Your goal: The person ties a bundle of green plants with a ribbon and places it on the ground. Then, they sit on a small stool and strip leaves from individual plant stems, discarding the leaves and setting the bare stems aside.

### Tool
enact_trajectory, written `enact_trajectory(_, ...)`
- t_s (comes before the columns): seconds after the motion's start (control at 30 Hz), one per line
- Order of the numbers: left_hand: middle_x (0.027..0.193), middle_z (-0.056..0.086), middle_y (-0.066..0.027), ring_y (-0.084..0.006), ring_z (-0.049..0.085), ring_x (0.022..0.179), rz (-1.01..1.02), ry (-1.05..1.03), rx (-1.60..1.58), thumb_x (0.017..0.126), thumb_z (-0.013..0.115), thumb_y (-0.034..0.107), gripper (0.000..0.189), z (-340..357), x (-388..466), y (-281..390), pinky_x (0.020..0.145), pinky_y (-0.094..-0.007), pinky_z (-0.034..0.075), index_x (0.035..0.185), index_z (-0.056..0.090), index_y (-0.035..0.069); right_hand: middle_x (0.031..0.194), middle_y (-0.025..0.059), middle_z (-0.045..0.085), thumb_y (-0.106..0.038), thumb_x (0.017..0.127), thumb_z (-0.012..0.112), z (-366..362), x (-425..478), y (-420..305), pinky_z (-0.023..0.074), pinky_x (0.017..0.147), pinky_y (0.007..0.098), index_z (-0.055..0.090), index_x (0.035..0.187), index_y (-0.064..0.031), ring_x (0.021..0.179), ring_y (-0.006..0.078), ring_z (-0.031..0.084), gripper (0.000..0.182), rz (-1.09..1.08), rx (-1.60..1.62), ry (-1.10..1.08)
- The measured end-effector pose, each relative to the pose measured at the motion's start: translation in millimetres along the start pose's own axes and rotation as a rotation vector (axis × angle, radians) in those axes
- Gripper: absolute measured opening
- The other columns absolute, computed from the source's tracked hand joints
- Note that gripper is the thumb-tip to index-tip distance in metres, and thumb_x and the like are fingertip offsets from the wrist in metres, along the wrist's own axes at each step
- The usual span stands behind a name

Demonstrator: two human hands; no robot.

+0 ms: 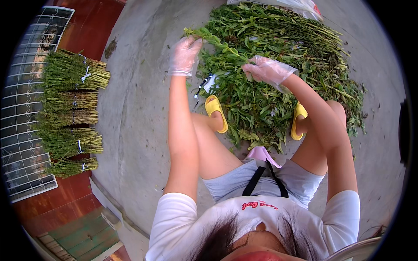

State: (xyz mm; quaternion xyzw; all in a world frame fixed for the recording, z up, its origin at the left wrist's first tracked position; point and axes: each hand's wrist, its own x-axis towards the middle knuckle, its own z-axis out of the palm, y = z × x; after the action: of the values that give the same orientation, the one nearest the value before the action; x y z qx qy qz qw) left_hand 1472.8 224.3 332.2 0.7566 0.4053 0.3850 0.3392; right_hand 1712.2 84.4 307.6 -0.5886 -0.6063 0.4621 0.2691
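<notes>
A leafy green plant stem (220,44) stretches between my two hands, above the left edge of a wide heap of cut plants and leaves (261,94). My left hand (187,53), in a clear plastic glove, is closed around the stem's left end, over the concrete floor. The right end is pinched in my right hand (266,70), gloved the same way, over the middle of the heap. More long stems (307,32) lie side by side on the heap's upper right. A white scrap with a dark strip (210,83) lies at the heap's left edge.
Tied bundles of stems (89,73) stand in a row along the red tiled wall, below a barred window (26,107). A white plastic bag (294,6) lies beyond the heap. My feet, in yellow sandals (216,112), are at the heap's near side. A pink plastic thing (261,154) shows beneath me.
</notes>
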Motion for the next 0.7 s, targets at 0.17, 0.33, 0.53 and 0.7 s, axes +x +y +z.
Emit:
enact_trajectory(0.17,0.078,0.065,-0.0114,-0.0199,0.063,0.075,0.213,0.273,0.482,0.088,0.064,0.029,0.022,-6.0,6.8,-9.2,0.070,-0.0328,0.048,0.093,0.072,0.008,0.055,0.0027,0.047,-0.043,0.095,0.052,0.1,6.3,6.8,0.0401,0.053,0.0315,0.062,0.080,-0.0043,0.053,0.0140,0.047,0.043,-0.039,0.006,0.034)
enact_trajectory(0.33,0.092,0.069,-0.0083,-0.0202,0.066,0.086,-0.031,0.411,0.265,0.091,0.062,0.031,0.027,-27.7,11.2,-14.6,0.079,-0.0343,0.049,0.101,0.069,0.007,0.059,0.0010,0.049,-0.042,0.096,0.053,0.4,10.1,19.1,0.0386,0.053,0.0289,0.061,0.083,-0.0054,0.055,0.0117,0.045,0.039,-0.030,0.059,0.015)
enact_trajectory(0.53,0.124,0.061,-0.0067,-0.0234,0.062,0.107,0.040,0.075,-0.855,0.094,0.060,0.033,0.043,-11.0,3.3,-12.2,0.094,-0.0370,0.049,0.131,0.057,0.013,0.080,0.0119,0.061,-0.026,0.091,0.057,-0.3,7.0,27.3,0.0490,0.065,0.0359,0.064,0.105,-0.0048,0.068,0.0228,0.059,0.026,-0.268,-0.178,0.029)
enact_trajectory(0.7,0.112,0.068,-0.0100,-0.0242,0.066,0.098,0.297,0.043,0.309,0.091,0.063,0.028,0.036,-15.7,-11.1,11.6,0.085,-0.0341,0.051,0.124,0.063,0.013,0.113,0.0182,0.063,-0.014,0.090,0.054,-4.9,7.0,14.8,0.0533,0.081,0.0388,0.058,0.125,-0.0085,0.095,0.0326,0.063,0.037,-0.255,-0.455,-0.016)
